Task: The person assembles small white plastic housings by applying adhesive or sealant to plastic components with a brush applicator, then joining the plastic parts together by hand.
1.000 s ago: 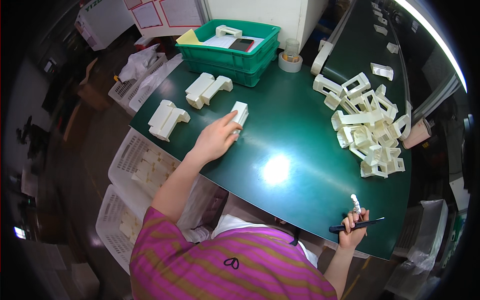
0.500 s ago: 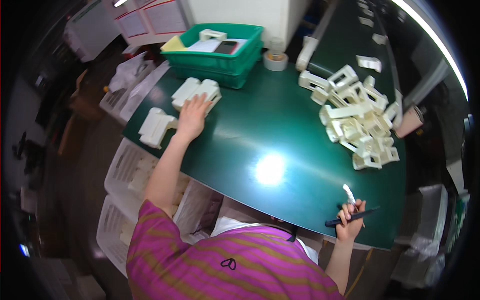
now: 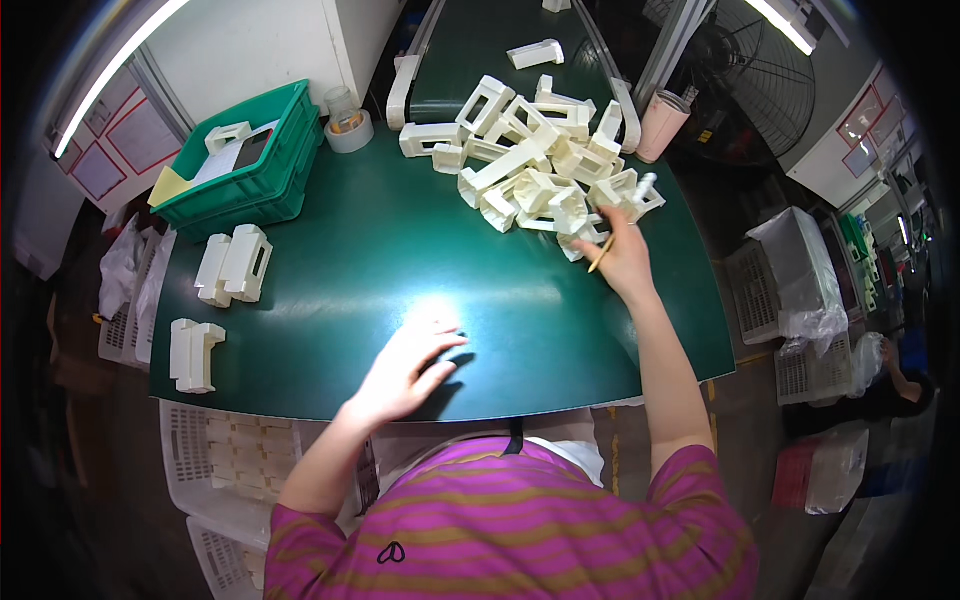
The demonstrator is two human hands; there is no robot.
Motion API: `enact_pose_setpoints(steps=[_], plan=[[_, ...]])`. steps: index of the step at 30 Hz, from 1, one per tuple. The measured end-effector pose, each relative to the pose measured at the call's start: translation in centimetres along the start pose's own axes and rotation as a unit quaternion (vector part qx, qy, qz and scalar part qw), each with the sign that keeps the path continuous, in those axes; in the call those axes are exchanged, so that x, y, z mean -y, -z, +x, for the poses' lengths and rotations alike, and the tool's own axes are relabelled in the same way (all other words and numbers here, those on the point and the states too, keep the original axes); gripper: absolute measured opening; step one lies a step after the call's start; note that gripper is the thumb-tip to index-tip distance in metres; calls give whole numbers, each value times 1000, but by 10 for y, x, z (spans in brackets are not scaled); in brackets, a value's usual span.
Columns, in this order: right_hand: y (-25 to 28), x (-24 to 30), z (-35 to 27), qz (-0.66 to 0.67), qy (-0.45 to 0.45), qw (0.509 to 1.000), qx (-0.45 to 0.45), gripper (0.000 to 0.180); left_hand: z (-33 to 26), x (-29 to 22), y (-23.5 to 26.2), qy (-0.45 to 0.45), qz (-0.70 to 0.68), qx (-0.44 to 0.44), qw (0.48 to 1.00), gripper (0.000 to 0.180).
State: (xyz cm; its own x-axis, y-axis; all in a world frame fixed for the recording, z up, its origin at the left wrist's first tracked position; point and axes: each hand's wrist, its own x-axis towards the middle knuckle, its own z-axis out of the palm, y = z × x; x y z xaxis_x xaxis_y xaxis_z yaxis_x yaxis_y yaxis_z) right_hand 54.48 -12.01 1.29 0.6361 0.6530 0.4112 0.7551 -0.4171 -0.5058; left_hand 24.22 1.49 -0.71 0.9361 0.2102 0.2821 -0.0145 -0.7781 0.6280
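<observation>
My right hand is closed round a thin stick with a tan lower end; a white, wrapped-looking end shows beyond the fingers. Its fingertips reach the near right edge of a heap of cream plastic frames, touching a frame there. Low over the table's front part, my left hand has thumb and fingers apart. A small dark patch lies by its fingertips, and glare washes out part of the hand. At the left stand a joined-looking pair of cream parts and another cream part.
A green crate with papers sits at the back left, beside a tape roll. Behind the heap, a conveyor belt carries a loose frame. A pink cup stands right of it. White baskets sit below the table's left front.
My left hand has left the cream pair and come back toward the table's front. My right hand has moved forward to the heap; the black tool no longer shows in it. The view has turned right.
</observation>
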Motion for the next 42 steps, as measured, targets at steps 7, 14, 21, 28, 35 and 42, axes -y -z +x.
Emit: enact_pose_setpoints(steps=[7,14,21,28,35,42], plan=[[-3,-35,-18,-93,106,988,-65,40,0,-23,-24,33,-90,56,994,30],[16,46,-90,409,-83,902,113,12,28,-39,-59,94,-524,-58,845,74],[23,44,-140,214,-114,966,91,24,38,-60,-72,233,-795,53,557,55],[52,43,-167,187,-103,972,96,38,31,-58,-84,252,-841,104,467,59],[54,35,-175,152,-80,980,96,37,29,-57,-83,253,-850,108,450,60],[57,45,-174,135,-2,989,54,42,26,-68,-86,293,-719,122,618,55]])
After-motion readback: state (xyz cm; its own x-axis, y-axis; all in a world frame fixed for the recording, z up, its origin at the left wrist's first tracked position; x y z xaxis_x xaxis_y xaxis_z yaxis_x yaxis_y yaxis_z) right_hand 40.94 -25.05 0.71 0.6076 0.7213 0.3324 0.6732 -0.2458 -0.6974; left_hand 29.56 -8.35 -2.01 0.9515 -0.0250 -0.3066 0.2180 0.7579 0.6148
